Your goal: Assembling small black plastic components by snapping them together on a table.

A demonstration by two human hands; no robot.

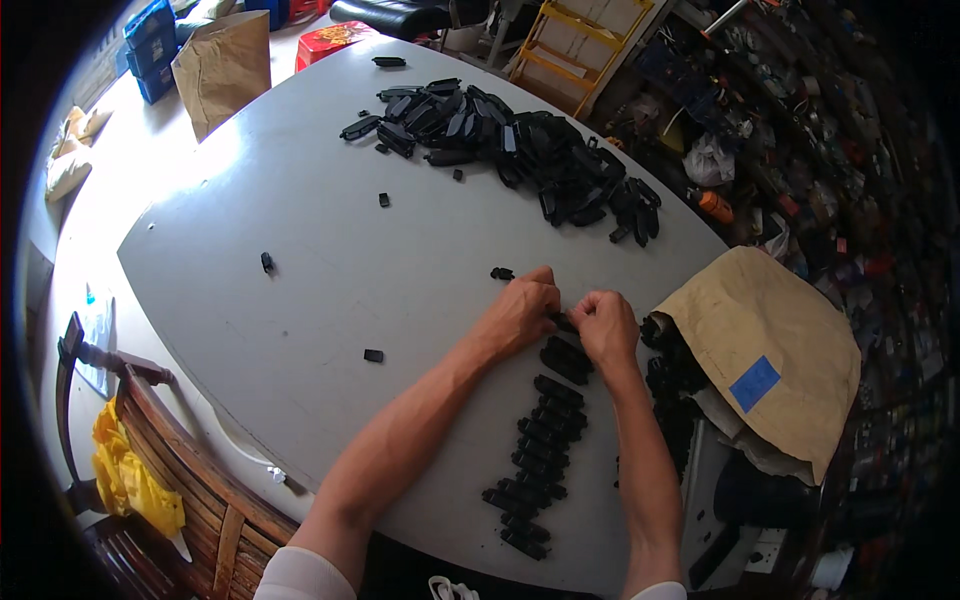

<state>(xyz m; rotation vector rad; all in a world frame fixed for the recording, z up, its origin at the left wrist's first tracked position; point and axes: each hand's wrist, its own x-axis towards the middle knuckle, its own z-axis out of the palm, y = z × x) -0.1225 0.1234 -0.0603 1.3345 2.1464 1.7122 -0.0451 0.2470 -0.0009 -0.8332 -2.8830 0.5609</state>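
Sleeves [305,575] up close, L hand [525,308] + R hand [606,325] w/ fingers pinched nearly closed on 1 blk part [563,322] over bench [300,330].

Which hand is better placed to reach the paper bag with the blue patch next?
Probably the right hand: it is nearer that paper bag, while the left hand is farther off.

On the grey counter [300,310] I see a black heap [545,160] beyond the fingers [600,303], a row of black parts [545,440] on their near side, small pieces [374,355] off to their left.
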